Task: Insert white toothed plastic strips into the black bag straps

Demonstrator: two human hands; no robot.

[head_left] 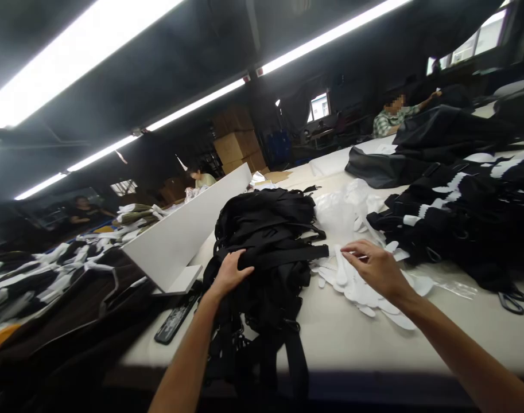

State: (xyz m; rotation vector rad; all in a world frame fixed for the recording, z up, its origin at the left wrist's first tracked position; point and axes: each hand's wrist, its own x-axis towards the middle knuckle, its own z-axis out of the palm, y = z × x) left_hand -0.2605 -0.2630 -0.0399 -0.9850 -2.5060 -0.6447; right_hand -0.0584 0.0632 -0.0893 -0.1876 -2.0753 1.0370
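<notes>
A heap of black webbing straps (pixel 270 218) lies on the table in front of me. My left hand (pixel 231 276) rests on its left side, finger and thumb around a flat black strap (pixel 296 253) whose end points right. To the right, the fingers of my right hand (pixel 373 268) are pinched together at the top of a thin white piece (pixel 341 269), which looks lifted at one end. Below that hand spreads a loose pile of flat white pieces (pixel 365 295) with rounded ends. Buckles and rings hang among the lower straps.
A white board (pixel 193 229) stands left of the heap, near a dark patterned phone-like object (pixel 178 318). Clear plastic bags (pixel 348 206) lie behind the white pieces. More black straps with metal hooks (pixel 468 229) cover the right. People sit farther back.
</notes>
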